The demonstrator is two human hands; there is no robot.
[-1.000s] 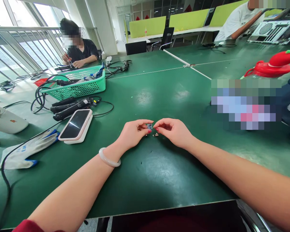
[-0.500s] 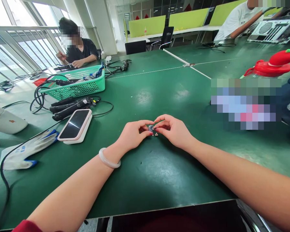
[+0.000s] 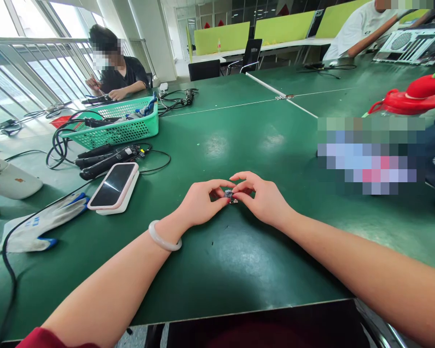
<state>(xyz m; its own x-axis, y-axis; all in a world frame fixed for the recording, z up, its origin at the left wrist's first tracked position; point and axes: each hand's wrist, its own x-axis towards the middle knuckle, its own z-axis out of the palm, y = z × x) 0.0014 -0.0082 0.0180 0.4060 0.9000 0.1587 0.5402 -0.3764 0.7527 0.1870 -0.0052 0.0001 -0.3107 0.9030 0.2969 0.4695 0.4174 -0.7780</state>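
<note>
My left hand (image 3: 199,203) and my right hand (image 3: 263,198) meet at the middle of the green table (image 3: 239,140). Both pinch a tiny dark electronic part (image 3: 228,194) between thumb and fingertips, just above the table top. A second small metal piece (image 3: 234,201) lies on the table right under the fingers. A white bangle (image 3: 163,238) circles my left wrist.
A phone on a pink-white stand (image 3: 114,187) sits to the left, with white gloves (image 3: 39,222), black tools and cables (image 3: 105,158) and a green basket (image 3: 119,126) beyond. A red-lidded bottle (image 3: 409,100) stands right. Other people sit at the far table edges.
My two hands have drawn closer together, and my right fingers now also grip the small part that my left hand was holding.
</note>
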